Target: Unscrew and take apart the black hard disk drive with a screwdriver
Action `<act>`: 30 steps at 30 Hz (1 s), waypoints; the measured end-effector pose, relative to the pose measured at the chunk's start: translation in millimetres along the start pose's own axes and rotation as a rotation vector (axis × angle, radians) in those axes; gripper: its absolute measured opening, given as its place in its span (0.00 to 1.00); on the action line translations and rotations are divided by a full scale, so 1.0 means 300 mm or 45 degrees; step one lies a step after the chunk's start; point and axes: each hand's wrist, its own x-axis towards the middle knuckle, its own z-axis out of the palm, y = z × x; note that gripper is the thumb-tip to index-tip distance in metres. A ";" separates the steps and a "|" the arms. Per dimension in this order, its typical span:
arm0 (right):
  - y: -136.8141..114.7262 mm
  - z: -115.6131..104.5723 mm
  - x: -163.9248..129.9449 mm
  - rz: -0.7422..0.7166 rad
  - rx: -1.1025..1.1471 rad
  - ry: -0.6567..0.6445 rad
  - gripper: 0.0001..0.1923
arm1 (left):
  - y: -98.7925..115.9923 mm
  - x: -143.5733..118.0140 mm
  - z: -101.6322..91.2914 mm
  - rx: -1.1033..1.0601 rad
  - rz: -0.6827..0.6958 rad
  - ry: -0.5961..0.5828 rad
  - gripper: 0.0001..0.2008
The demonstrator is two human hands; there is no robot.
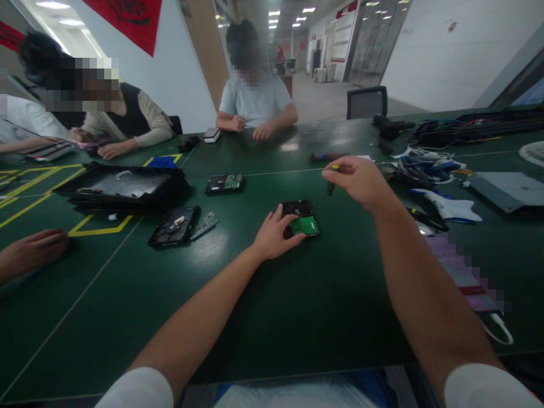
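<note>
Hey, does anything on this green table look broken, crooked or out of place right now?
One thing: left of the drive under the left hand, another hard drive lies askew with a loose circuit board beside it. The right hand holds a screwdriver. No spills.

Hard drive (301, 218) on table (297, 306), second drive (225, 183) behind-left, opened drive (175, 225) left, tray (123, 187) far left.

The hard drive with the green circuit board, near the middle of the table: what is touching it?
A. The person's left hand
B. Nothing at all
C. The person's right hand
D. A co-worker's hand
A. The left hand rests its fingers on the hard drive, while the right hand is raised above it, pinching a small screwdriver.
</note>
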 end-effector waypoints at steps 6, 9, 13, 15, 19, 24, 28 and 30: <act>0.141 0.039 0.029 0.297 -0.261 0.085 0.12 | 0.009 0.001 -0.004 -0.034 -0.030 -0.005 0.38; 0.211 0.082 0.022 0.393 -0.363 0.008 0.07 | 0.010 0.007 -0.003 -0.099 -0.046 0.040 0.36; 0.293 0.128 0.005 0.467 -0.520 -0.206 0.06 | -0.011 0.024 0.009 -0.246 -0.103 0.228 0.27; 0.327 0.139 0.002 0.419 -0.624 -0.265 0.06 | -0.028 0.035 0.017 -0.304 -0.136 0.373 0.25; 0.381 0.148 0.004 0.326 -0.680 -0.315 0.04 | -0.058 0.055 0.020 -0.399 -0.189 0.530 0.22; 0.420 0.162 0.003 0.259 -0.798 -0.333 0.09 | -0.080 0.074 -0.003 -0.605 -0.385 0.464 0.18; 0.428 0.166 0.000 0.252 -0.813 -0.324 0.07 | -0.094 0.122 -0.034 -0.577 -0.413 0.387 0.15; 0.428 0.162 0.000 0.257 -0.815 -0.323 0.06 | -0.097 0.166 -0.048 -0.570 -0.405 0.337 0.13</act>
